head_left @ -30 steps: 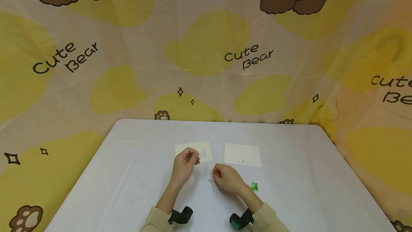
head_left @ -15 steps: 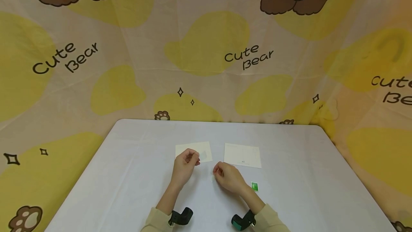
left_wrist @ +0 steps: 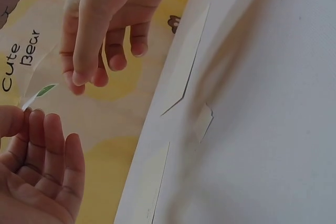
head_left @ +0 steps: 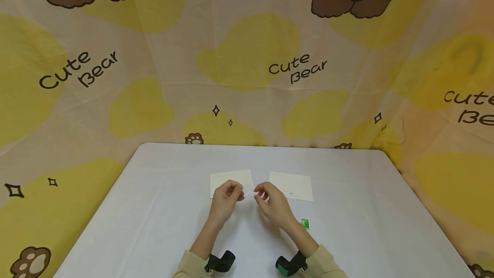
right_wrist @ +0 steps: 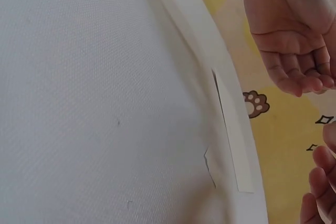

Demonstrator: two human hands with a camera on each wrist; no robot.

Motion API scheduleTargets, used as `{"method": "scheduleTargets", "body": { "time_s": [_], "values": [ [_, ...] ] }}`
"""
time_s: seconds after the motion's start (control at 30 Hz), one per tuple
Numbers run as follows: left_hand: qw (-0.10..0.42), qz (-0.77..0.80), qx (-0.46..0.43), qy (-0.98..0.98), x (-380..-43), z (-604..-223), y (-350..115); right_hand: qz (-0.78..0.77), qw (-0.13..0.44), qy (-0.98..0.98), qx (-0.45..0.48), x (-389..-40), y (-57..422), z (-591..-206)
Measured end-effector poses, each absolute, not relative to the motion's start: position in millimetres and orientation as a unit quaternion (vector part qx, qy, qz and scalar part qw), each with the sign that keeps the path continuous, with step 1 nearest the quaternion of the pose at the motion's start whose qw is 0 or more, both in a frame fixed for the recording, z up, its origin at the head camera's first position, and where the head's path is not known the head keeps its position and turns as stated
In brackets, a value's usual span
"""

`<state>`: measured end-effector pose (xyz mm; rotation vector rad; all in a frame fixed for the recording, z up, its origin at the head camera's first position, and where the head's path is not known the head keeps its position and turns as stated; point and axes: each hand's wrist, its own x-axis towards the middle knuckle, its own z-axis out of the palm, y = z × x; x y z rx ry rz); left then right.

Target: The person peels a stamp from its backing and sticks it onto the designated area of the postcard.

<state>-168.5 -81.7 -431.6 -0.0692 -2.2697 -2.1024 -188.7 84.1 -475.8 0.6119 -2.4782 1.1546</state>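
Over the near edge of the left card (head_left: 224,178), my left hand (head_left: 224,204) pinches a small thin sticker between thumb and fingertips. In the left wrist view the sticker (left_wrist: 46,90) shows a green leaf on a pale, partly translucent sheet. My right hand (head_left: 274,205) is just right of it, fingers loosely bent and tips close to the sticker's free edge. Whether those tips touch it is hard to tell. A second card (head_left: 299,185) lies behind the right hand, and a small green sticker with a white border (head_left: 305,223) lies beside the right wrist.
On the white table (head_left: 347,209) below the hands lies a small pale paper scrap (left_wrist: 205,124). Black cameras are strapped to both wrists. A yellow and beige cloth backdrop (head_left: 247,50) with bear prints stands behind the table's far edge.
My right hand has moved away from me, up to the level of the left hand, and its fingers have spread. The left hand has shifted slightly right with the sticker.
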Motion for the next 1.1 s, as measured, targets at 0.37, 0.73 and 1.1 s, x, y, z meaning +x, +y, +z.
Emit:
{"method": "scheduleTargets", "body": {
  "time_s": [0.37,0.73,1.1],
  "values": [
    [0.027,-0.676,-0.021,-0.736,-170,-438,-77,0.403,0.212,-0.864,0.218,-186,79,-471],
    [0.039,-0.657,0.002,-0.753,-182,-461,-78,0.401,0.238,-0.851,0.242,-185,80,-473],
    [0.03,-0.658,-0.003,-0.752,-180,-458,-77,0.397,0.274,-0.837,0.257,-184,79,-472]
  ]
}}
